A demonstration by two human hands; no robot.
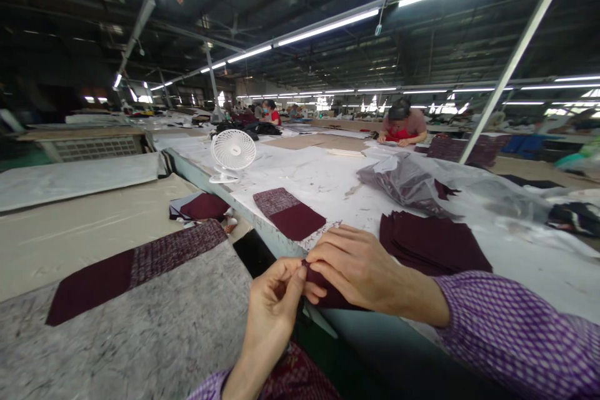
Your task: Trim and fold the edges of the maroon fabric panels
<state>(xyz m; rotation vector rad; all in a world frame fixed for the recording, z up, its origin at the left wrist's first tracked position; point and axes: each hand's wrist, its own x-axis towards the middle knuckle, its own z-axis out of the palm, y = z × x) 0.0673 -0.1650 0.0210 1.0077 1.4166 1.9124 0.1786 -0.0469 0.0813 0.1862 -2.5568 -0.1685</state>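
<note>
Both hands meet at the near edge of the white-topped table, on a dark maroon fabric piece [335,295]. My left hand [279,297] pinches its corner between thumb and forefinger. From above, my right hand [359,269] closes its fingertips on the same corner and covers much of the cloth. A stack of maroon fabric pieces [431,240] lies just beyond my right wrist. Farther ahead, a two-part fabric panel [290,214], half patterned and half plain maroon, rests flat near the table edge.
On the grey surface at left lies another two-part panel [134,272], with a maroon bundle [204,207] behind it. A white fan [233,151] stands on the table. To the right is a clear plastic bag [412,181]. A co-worker [404,124] leans over the table farther back.
</note>
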